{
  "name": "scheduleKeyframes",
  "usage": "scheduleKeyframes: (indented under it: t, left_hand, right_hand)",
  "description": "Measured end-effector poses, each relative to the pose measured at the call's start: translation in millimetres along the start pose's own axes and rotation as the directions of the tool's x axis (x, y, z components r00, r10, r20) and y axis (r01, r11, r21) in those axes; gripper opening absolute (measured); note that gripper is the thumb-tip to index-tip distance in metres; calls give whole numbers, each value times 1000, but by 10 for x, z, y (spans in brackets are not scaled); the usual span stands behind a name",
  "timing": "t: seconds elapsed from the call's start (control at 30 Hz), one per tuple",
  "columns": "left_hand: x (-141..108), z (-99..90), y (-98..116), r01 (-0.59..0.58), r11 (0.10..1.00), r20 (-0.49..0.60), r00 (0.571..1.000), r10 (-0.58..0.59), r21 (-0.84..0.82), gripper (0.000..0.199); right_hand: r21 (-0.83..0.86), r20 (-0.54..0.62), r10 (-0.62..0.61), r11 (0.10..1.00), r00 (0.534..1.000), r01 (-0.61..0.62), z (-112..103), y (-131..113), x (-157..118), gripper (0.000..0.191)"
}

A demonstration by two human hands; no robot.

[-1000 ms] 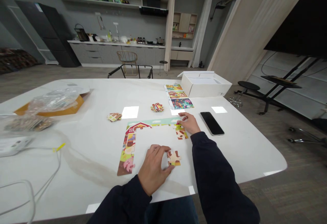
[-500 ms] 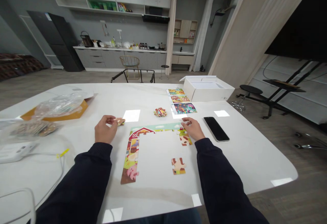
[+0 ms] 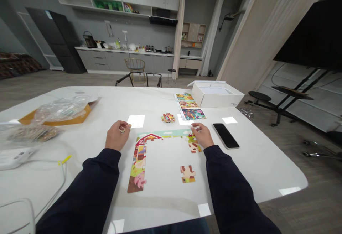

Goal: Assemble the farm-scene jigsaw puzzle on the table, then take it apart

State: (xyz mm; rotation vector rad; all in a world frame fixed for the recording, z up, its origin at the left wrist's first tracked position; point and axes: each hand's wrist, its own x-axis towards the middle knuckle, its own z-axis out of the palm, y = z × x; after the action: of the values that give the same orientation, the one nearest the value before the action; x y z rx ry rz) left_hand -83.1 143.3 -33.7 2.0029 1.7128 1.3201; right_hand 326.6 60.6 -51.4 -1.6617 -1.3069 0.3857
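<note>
We have left fingers (image 3: 120,126) clamped on a puzzle piece (image 3: 126,128) just left of the puzzle border (image 3: 137,166), right fingers (image 3: 196,128) open on its top edge, apparently steadying it, and a loose piece (image 3: 187,173) inside it, within reach.

No words, brands or numbers can be read in this view. A small dark mark on the front of the white box (image 3: 217,98), near the far edge of the counter (image 3: 160,102), is too small to make out. The yellow tag (image 3: 65,159) on the cable (image 3: 62,180) near the left edge shows no legible writing, nor do the puzzle picture cards (image 3: 190,104).
</note>
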Motion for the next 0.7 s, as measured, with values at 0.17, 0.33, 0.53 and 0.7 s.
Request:
scheduleKeyframes:
  t: [0.17,0.33,0.53,0.7]
  left_hand:
    - [4,9,-25,-12,1000,18,1000,11,18,14]
    - [18,24,-71,-36,996,5,999,36,82,14]
    - [20,35,-97,-62,993,22,998,60,105,14]
    - [21,28,-84,-55,993,24,998,52,108,13]
  right_hand:
    - [13,-11,5,1000,1000,-5,8,-13,-5,26]
    - [29,-7,10,1000,1000,-10,16,-21,-7,26]
    - [18,1,25,1000,1000,-25,8,-36,-18,27]
    - [17,-3,21,1000,1000,-21,3,-35,-18,25]
